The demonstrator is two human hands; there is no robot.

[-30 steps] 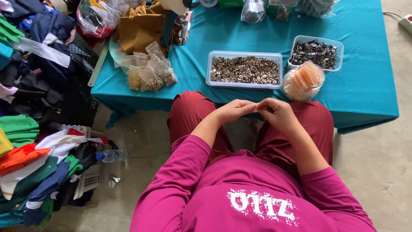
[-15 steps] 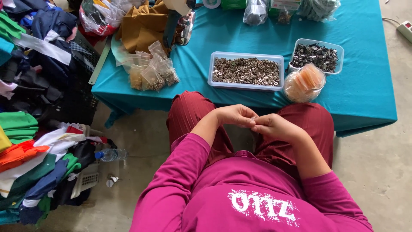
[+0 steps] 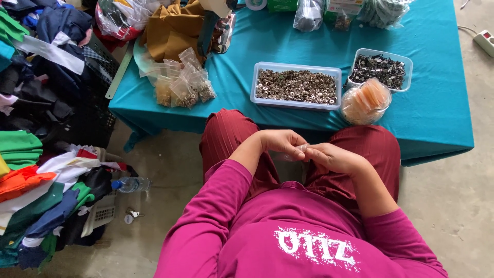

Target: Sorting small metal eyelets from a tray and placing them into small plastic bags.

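My left hand and my right hand meet over my lap, above maroon trousers. Both pinch a small clear plastic bag between their fingertips; its contents are too small to make out. Just beyond my knees, on the teal-covered table, stands a long clear tray of small metal rings. To its right are a smaller tray of dark metal parts and a clear bag of orange pieces.
A heap of small filled clear bags lies on the table's left part, with mustard cloth behind it. Piled clothes, a water bottle, keys and a calculator sit on the floor at my left. A power strip lies far right.
My hands have stayed together over my lap, shifting slightly with the fingers working at the small bag. The view has moved a little.
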